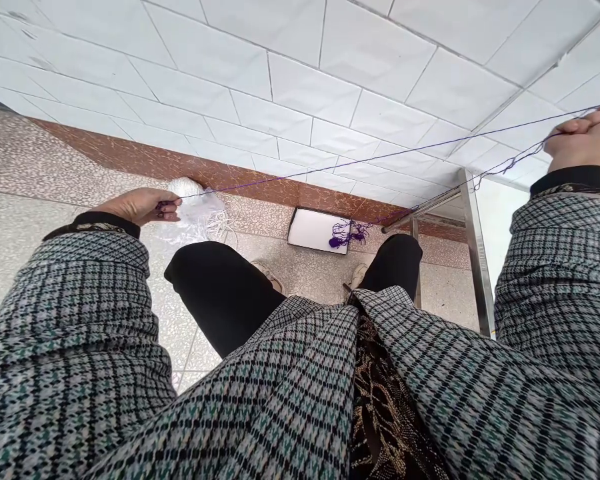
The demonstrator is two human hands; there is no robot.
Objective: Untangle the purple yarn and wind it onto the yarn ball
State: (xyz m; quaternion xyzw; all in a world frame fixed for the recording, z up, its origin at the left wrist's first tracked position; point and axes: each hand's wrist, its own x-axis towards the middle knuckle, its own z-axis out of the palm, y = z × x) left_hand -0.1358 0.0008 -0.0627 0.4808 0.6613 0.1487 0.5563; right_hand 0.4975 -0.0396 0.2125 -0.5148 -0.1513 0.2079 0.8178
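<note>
Purple yarn [330,165] runs taut across my feed, its long axis climbing from left of centre to the upper right. Left hand [147,205] closed, strand pinched at the fingertips, a little bunched in the fist; right hand [585,133] clenched on the far end, higher in frame. A second, looser length slants from the right hand down-left towards the loose purple tangle [347,233], which lies lower than both hands, between them, somewhat nearer the left as I view it; true depth I can't tell. Tangle sits at the right end of a white, dark-rimmed tray [310,228], spilling over its edge. Tray on speckled floor [20,220]. White ball [185,183] and clear plastic bag [183,230] near the left hand; metal frame [475,250] at right; pale tiled wall [300,27] above.
</note>
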